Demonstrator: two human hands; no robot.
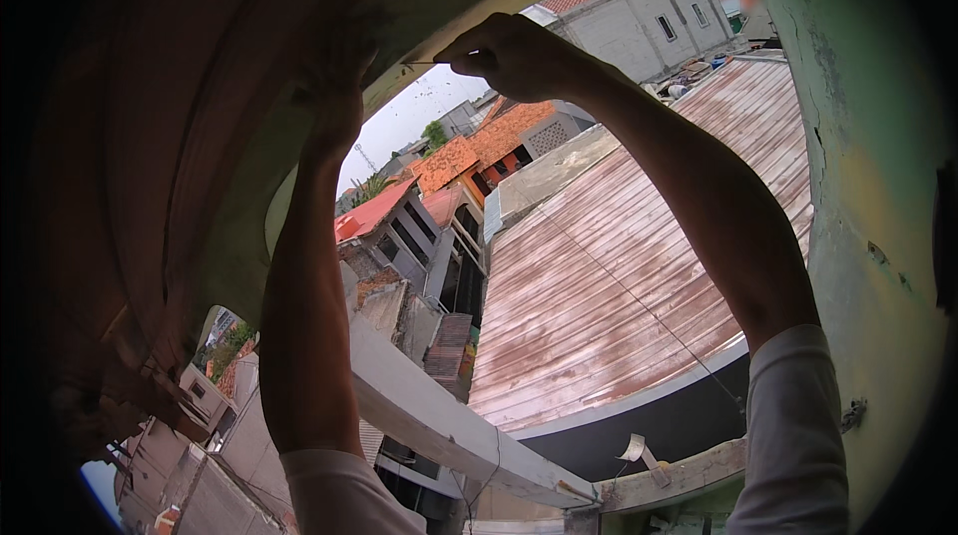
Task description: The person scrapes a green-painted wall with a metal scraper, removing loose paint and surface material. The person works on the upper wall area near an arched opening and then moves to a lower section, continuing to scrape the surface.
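Note:
Both my arms reach up toward the underside of a green-painted beam. My right hand is closed in a pinch around a thin, rod-like piece. Its far end points left and lies close to the beam's lower edge; its exact kind is too small to tell. To the left, in deep shadow, my left hand is raised against the beam, with its fingers seemingly spread along the surface. No object shows in it. Small dark specks appear against the sky just below the rod.
A cracked green wall stands close on my right. Beyond the opening lies a rusty corrugated metal roof, with houses and orange tiled roofs further off. Below me a pale concrete beam crosses, and a thin wire runs over the roof.

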